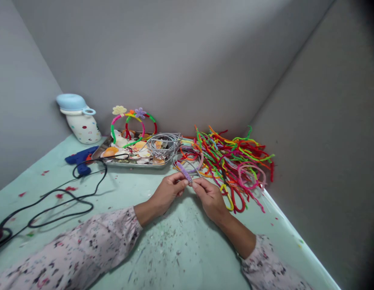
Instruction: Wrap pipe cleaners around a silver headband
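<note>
Close together above the table, my left hand (168, 191) and my right hand (209, 197) both pinch at a fuzzy purple pipe cleaner (183, 170). It looks wound around thin grey wire, and its lower end lies between the fingertips of both hands. Fingers hide part of that end. Just beyond the hands, a coil of grey wire (165, 145) rests on a metal tray (135, 164) of seashells (111, 152). To the right of my right hand lie scissors with yellow and red handles (237, 200), partly under a heap of colourful pipe cleaners (229, 155).
Two pipe-cleaner hoops with flowers (140, 112) stand on the tray. Left of it are a blue glue gun (82, 159) with a looping black cord (92, 205) and a white bottle with a blue lid (83, 125). Grey walls enclose the green-covered table (187, 249).
</note>
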Motion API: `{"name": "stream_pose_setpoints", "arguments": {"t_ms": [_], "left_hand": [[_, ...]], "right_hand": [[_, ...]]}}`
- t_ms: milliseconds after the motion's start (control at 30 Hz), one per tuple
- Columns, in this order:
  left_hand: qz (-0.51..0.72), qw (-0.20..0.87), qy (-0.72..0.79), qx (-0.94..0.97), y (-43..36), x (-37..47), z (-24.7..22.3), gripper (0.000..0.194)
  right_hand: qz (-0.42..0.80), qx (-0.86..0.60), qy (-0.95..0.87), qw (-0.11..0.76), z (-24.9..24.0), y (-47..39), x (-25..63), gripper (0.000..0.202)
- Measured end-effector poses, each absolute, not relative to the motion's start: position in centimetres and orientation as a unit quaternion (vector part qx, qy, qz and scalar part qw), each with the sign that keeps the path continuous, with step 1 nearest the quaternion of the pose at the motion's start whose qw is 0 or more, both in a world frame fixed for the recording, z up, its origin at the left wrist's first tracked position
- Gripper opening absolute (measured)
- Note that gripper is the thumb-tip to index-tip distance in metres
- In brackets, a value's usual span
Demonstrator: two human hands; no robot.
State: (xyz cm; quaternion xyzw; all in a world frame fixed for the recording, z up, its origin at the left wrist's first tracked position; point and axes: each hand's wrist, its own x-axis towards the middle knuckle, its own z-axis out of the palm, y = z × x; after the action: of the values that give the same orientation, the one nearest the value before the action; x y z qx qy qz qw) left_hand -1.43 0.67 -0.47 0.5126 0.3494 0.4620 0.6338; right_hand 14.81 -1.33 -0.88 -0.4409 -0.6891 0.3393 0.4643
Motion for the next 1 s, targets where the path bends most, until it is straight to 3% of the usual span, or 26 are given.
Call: {"name": "stream_pose_setpoints", "arguments": {"t_ms": [467,833,1000], "left_hand": [[0.468,0.638,0.349,0.502,0.74,-1.41,-0.73,0.022],[0.488,0.654,0.347,0.463,0.73,-1.37,-1.08,0.028],[0.472,0.649,0.351,0.482,0.74,-1.44,-1.25,0.032]], "right_hand": [[0.387,-0.435,-0.673,0.457,-1.01,-1.42,14.77,0.024],[0.253,-0.466,-0.688,0.495,-1.44,-1.22,14.81,0.018],[0.229,-0.478,-0.716,0.455,-1.61,-1.33,14.69,0.017]]}}
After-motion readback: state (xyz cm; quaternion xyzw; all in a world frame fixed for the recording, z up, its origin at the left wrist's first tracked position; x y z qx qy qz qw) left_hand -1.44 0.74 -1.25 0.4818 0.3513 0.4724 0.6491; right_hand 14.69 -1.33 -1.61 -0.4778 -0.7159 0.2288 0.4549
